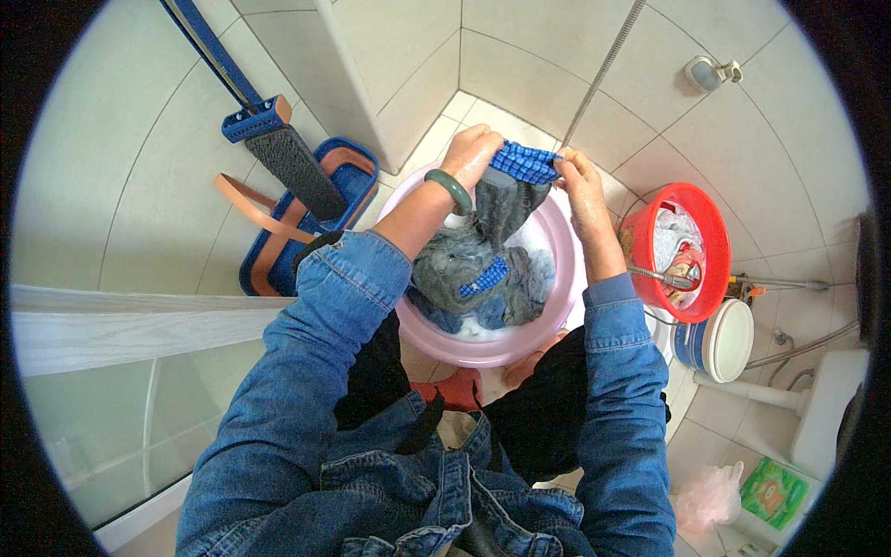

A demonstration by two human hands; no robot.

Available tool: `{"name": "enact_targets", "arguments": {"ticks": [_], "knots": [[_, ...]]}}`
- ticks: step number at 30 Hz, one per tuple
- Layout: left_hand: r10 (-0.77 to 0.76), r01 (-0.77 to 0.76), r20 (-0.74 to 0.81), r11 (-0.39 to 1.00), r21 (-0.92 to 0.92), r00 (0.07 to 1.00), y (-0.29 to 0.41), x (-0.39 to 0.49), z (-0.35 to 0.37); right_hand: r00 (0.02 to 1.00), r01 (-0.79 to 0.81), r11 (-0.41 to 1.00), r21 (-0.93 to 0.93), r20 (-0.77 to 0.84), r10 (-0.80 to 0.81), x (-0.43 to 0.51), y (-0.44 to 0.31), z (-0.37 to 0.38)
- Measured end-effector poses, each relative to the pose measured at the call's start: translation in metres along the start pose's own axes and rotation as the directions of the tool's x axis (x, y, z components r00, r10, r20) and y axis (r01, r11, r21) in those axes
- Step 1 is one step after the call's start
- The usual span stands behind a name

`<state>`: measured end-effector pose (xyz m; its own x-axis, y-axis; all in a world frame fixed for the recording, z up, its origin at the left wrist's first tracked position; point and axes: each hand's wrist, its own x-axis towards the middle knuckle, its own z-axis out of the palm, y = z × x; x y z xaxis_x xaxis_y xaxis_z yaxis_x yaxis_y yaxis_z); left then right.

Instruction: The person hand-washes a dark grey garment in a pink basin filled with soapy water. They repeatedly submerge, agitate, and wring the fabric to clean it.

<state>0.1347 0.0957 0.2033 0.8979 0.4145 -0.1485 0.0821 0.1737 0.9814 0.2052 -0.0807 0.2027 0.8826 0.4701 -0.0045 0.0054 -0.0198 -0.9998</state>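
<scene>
Between my two hands a blue checked cloth band (525, 161) is stretched, part of a wet dark grey garment (507, 205) that hangs down into the basin. My left hand (475, 154) grips the band's left end, with a green bangle (449, 191) on that wrist. At its right end my right hand (576, 174) pinches the edge between thumb and fingers. Below them stands a round pink plastic basin (480, 356). In its sudsy water lie soaked grey clothes (452, 257) with another blue checked patch (485, 277) showing.
To the right, a red bucket (724, 257) holds wet cloths and a shower head (679, 280). A lidded white-and-blue tub (727, 341) is beside it. At left, a flat mop (296, 167) leans in a blue folding bucket (257, 257). A shower hose (602, 73) hangs behind.
</scene>
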Motion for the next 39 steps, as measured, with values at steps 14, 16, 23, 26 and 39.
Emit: {"name": "enact_targets", "arguments": {"ticks": [14,16,23,26,39], "knots": [[-0.429,0.434,0.161,0.674,-0.597,0.889,-0.044,0.006,0.027,0.943,0.229,0.589,-0.775,0.027,-0.331,-0.013,0.001,0.054],[-0.466,0.398,0.024,0.726,-0.56,0.884,-0.035,-0.003,0.042,0.956,0.134,0.544,-0.829,-0.037,-0.291,0.001,0.002,0.045],[-0.376,0.475,0.29,0.698,-0.537,0.88,-0.047,0.016,0.002,0.889,0.398,0.544,-0.738,0.164,-0.428,-0.037,-0.014,0.079],[-0.48,0.442,0.081,0.713,-0.544,0.874,-0.036,0.0,0.04,0.964,0.134,0.548,-0.826,-0.02,-0.265,0.001,0.005,0.039],[-0.398,0.437,0.182,0.793,-0.425,0.899,-0.02,-0.006,0.034,0.981,0.047,0.6,-0.799,-0.076,-0.177,0.005,0.004,0.038]]}}
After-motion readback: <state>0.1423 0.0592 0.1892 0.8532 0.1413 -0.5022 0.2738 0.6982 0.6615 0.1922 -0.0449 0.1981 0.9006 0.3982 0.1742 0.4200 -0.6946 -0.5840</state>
